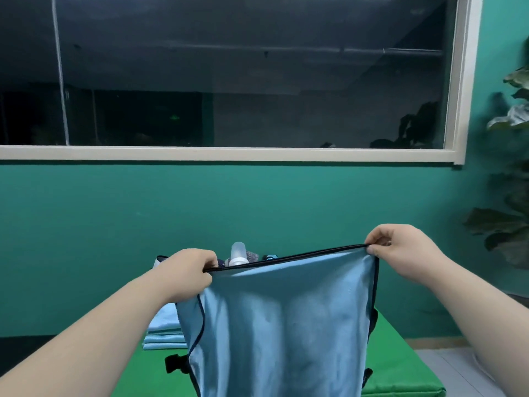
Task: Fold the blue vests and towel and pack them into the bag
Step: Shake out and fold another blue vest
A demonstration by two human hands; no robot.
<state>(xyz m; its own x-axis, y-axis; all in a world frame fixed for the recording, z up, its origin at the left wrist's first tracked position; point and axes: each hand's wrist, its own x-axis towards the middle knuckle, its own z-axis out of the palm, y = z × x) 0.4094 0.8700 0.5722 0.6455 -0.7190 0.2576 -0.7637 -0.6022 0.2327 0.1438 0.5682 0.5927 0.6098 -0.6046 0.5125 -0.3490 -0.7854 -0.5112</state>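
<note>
Above the green table (400, 365), we hold a blue vest (286, 325) up by its dark-trimmed top edge, our left hand (189, 273) and right hand (400, 253) each pinching a corner. Behind it the bag (172, 363) is mostly hidden, a clear bottle (238, 253) poking up; folded blue cloths (164, 330) lie alongside.

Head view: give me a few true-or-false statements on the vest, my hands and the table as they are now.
1. The left hand and right hand both pinch the blue vest at its dark-trimmed top edge. True.
2. The vest lies flat on the green table. False: it hangs in the air, held up by both hands.
3. Folded blue cloths sit stacked on the table, at left. True.
4. The white bottle lies on its side. False: it stands upright behind the vest's top edge.
</note>
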